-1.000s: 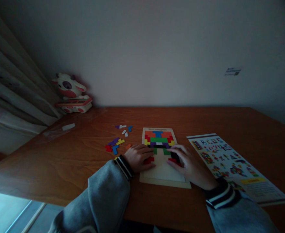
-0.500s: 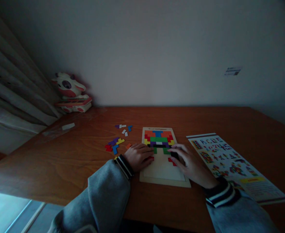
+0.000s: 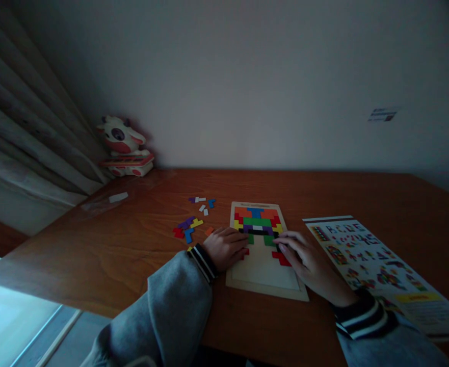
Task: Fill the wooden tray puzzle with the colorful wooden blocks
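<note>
A light wooden puzzle board (image 3: 267,291) lies flat on the table, its upper half filled with coloured block pieces. Across its left edge rests my left hand (image 3: 226,248), fingers stretched out flat over the pieces there and partly covering a red one. My right hand (image 3: 304,260) lies over the right edge with fingers extended and a little apart. Its fingertips touch the board beside a green piece (image 3: 269,240) and a red piece (image 3: 281,259). A dark piece is partly hidden under those fingers. The lower part of the board shows bare wood.
Loose pieces lie left of the board, among them a blue piece (image 3: 188,235), a yellow piece (image 3: 196,223) and a red piece (image 3: 178,233). To the right is a printed pattern sheet (image 3: 377,265). A cow-shaped toy (image 3: 127,148) stands at the back left by the curtain (image 3: 29,127).
The view has shifted slightly, so everything sits further right. My right fingers have drawn back a little, showing more of the red piece. My left hand stays on the board.
</note>
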The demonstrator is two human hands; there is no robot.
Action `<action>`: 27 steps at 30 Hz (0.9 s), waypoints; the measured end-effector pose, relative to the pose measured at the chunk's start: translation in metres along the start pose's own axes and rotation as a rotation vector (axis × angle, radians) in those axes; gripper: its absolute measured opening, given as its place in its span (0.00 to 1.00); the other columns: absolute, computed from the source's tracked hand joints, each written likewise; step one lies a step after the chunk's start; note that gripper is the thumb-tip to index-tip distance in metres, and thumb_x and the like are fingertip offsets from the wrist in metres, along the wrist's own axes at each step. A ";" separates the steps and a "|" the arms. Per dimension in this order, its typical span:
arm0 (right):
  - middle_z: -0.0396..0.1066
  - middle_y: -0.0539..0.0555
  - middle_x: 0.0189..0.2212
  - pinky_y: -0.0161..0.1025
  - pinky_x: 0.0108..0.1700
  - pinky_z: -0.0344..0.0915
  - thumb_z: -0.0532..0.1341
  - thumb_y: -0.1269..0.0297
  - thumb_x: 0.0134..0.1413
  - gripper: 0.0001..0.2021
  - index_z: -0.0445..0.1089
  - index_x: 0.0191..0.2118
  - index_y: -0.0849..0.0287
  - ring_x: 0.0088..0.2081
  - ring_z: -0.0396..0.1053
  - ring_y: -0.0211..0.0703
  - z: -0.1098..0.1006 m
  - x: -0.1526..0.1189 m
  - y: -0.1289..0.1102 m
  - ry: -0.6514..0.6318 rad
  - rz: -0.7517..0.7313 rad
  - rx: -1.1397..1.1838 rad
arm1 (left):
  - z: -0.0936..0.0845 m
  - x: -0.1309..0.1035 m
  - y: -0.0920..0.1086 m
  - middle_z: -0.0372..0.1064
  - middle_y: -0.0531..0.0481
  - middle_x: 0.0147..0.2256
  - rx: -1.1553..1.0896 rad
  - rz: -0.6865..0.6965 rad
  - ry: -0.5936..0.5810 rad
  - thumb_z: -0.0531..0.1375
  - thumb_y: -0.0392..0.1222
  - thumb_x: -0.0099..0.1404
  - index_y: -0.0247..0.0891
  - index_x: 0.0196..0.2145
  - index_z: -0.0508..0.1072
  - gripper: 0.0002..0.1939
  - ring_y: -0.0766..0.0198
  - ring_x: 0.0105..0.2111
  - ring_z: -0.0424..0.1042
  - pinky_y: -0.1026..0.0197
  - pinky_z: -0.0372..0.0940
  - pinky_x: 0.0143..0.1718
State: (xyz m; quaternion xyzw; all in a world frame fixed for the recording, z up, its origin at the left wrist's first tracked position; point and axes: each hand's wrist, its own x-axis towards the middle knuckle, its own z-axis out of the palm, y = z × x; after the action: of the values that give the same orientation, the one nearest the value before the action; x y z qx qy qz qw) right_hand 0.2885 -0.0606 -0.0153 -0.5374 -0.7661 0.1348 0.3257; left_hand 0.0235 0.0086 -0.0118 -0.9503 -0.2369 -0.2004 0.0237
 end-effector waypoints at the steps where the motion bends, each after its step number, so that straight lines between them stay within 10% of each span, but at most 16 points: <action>1: 0.68 0.58 0.47 0.50 0.53 0.68 0.50 0.58 0.67 0.14 0.72 0.47 0.52 0.51 0.69 0.50 0.000 0.000 -0.001 0.008 0.002 -0.001 | 0.000 0.000 0.000 0.74 0.45 0.49 -0.001 -0.002 -0.006 0.51 0.44 0.73 0.38 0.46 0.76 0.16 0.57 0.46 0.73 0.53 0.70 0.45; 11: 0.68 0.57 0.47 0.50 0.53 0.66 0.52 0.55 0.66 0.14 0.71 0.47 0.51 0.50 0.68 0.50 0.002 0.000 0.007 0.062 0.033 -0.011 | -0.009 0.001 -0.003 0.74 0.45 0.49 -0.007 -0.035 0.048 0.51 0.44 0.72 0.37 0.49 0.74 0.15 0.57 0.45 0.73 0.53 0.70 0.47; 27: 0.69 0.56 0.47 0.50 0.52 0.67 0.53 0.53 0.65 0.13 0.71 0.46 0.51 0.51 0.67 0.51 0.004 -0.001 0.016 0.095 0.034 -0.039 | -0.051 -0.095 -0.109 0.77 0.47 0.45 0.139 -0.383 0.114 0.52 0.44 0.71 0.43 0.47 0.76 0.15 0.57 0.46 0.75 0.53 0.69 0.50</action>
State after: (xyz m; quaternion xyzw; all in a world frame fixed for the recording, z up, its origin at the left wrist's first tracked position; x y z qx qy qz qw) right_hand 0.2978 -0.0551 -0.0277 -0.5623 -0.7432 0.0997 0.3486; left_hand -0.1223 0.0562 -0.0077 -0.8711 -0.4249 -0.2377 0.0638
